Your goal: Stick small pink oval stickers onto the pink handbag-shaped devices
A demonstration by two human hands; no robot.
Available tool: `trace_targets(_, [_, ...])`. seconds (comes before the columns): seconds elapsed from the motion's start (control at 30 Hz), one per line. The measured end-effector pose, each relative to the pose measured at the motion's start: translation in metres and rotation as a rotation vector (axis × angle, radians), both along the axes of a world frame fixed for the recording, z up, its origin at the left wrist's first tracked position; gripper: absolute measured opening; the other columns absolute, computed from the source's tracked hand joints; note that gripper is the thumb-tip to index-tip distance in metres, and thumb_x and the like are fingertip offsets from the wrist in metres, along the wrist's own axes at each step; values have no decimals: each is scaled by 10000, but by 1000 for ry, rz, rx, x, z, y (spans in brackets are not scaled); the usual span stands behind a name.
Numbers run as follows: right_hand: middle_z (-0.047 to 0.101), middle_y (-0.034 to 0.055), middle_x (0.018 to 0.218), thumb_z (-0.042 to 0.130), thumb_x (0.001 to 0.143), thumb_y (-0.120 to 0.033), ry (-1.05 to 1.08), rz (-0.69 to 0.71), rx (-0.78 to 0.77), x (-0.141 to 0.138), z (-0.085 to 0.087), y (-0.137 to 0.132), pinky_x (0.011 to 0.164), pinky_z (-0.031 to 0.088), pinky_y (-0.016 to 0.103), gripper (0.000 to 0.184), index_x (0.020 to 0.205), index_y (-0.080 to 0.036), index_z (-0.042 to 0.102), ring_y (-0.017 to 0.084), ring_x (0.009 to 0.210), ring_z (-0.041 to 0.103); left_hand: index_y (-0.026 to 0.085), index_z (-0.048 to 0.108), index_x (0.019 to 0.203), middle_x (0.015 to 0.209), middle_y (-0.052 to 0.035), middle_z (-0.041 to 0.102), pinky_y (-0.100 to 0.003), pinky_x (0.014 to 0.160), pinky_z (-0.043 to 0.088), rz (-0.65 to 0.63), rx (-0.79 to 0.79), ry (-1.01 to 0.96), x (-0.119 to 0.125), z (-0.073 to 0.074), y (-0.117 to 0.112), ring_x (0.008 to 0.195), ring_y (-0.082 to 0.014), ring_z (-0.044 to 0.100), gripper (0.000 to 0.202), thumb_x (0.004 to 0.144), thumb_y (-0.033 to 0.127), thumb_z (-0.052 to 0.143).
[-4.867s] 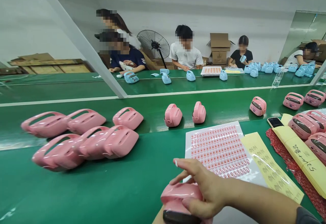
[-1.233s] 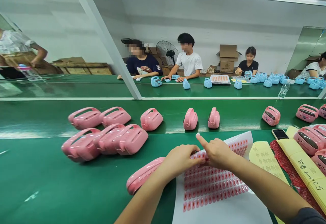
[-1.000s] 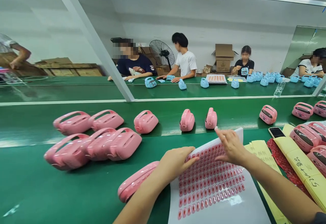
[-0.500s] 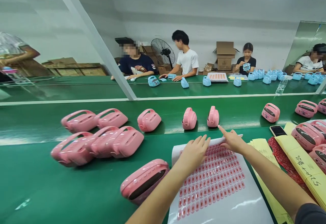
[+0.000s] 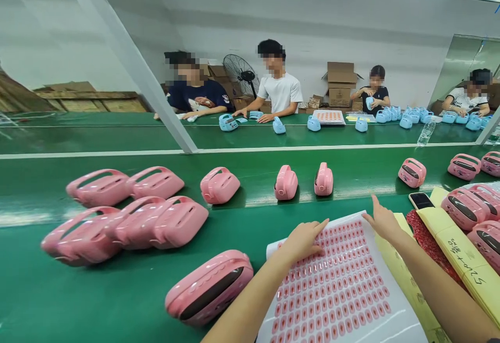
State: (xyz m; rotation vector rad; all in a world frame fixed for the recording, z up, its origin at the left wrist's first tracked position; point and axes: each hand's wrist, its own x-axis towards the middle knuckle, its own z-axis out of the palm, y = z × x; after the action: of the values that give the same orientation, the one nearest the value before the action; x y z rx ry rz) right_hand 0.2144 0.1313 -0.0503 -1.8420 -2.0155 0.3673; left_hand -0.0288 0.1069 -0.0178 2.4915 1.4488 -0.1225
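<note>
A white sheet of small pink stickers [image 5: 336,280] lies on the green table in front of me. My left hand [image 5: 302,239] rests flat on its upper left part, fingers stretched out, where the sheet's corner curls up. My right hand [image 5: 383,220] lies at the sheet's upper right corner, index finger pointing up, fingers apart. A pink handled device [image 5: 209,287] with a dark front panel lies just left of my left forearm.
Several pink shells [image 5: 128,213] lie at left, and two more [image 5: 302,181] stand on the green belt [image 5: 253,168] beyond the sheet. Yellow label strips [image 5: 457,241], a phone [image 5: 421,200] and more pink devices [image 5: 464,207] sit at right. Across the line, people handle blue devices [image 5: 279,124].
The curled sticker sheet has been pressed flatter. My right hand slid right to its upper right corner; my left hand stayed on the upper left. The view shifted a little.
</note>
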Motion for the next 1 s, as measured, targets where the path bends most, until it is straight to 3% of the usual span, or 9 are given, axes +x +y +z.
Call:
trace_targets(0.1, [630, 50, 705, 560, 778, -281, 293, -15, -107, 6, -18, -11, 618, 470, 336, 669, 1353, -79, 284, 231, 641, 624, 231, 389, 1345, 1268, -107, 567, -334, 908, 397, -7, -22, -34, -2, 3, 0, 1093, -265, 558, 767, 650, 257, 713])
trace_targets(0.23, [559, -26, 656, 609, 700, -245, 623, -62, -62, 3, -33, -19, 628, 501, 324, 656, 1295, -158, 347, 199, 629, 622, 229, 416, 1326, 1322, -119, 517, -368, 944, 380, 7, -35, -81, 2, 2, 0, 1159, -284, 506, 772, 622, 268, 730])
trace_targets(0.3, [552, -26, 676, 600, 703, -250, 648, -66, -63, -1, -36, -23, 633, 518, 324, 683, 1313, -163, 305, 195, 648, 631, 208, 382, 1347, 1322, -131, 513, -364, 950, 378, 10, -35, -112, 6, -1, 0, 1168, -279, 498, 807, 623, 290, 728])
trace_targets(0.47, [578, 44, 922, 571, 725, -252, 841, 6, -28, -13, -32, -37, 652, 537, 346, 884, 1408, -217, 11, 196, 730, 655, 192, 353, 1362, 1417, -127, 412, -365, 1011, 317, -1, -41, -188, 21, -6, 1, 1260, -273, 405, 836, 623, 317, 722])
trace_targets(0.6, [604, 22, 773, 530, 763, -230, 905, 109, -30, -19, -23, -45, 650, 528, 351, 863, 1421, -183, -27, 206, 681, 635, 190, 449, 1300, 1364, -106, 485, -335, 996, 333, 2, -82, -228, 26, -2, 1, 1228, -260, 455, 733, 631, 333, 713])
trace_targets(0.77, [552, -22, 680, 476, 791, -225, 815, 134, 72, -17, -9, -49, 587, 502, 307, 834, 1424, -177, -66, 182, 596, 575, 235, 597, 1130, 1151, -37, 667, -282, 831, 430, 44, -91, -259, 31, 11, -1, 1040, -236, 603, 434, 717, 363, 637])
trace_targets(0.87, [515, -33, 647, 485, 797, -233, 577, 69, 119, -12, -2, -49, 579, 493, 323, 794, 1429, -167, 10, 187, 575, 549, 213, 659, 975, 979, -49, 724, -290, 702, 436, 106, -69, -235, 36, 15, -2, 903, -260, 644, 306, 704, 357, 649])
trace_targets(1.0, [587, 104, 881, 626, 747, -348, 172, 60, 370, -10, 10, -46, 738, 482, 454, 840, 1415, -127, 166, 280, 817, 569, 222, 668, 836, 856, -19, 729, -263, 601, 389, 174, -50, -211, 42, 18, -1, 815, -236, 646, 198, 665, 320, 690])
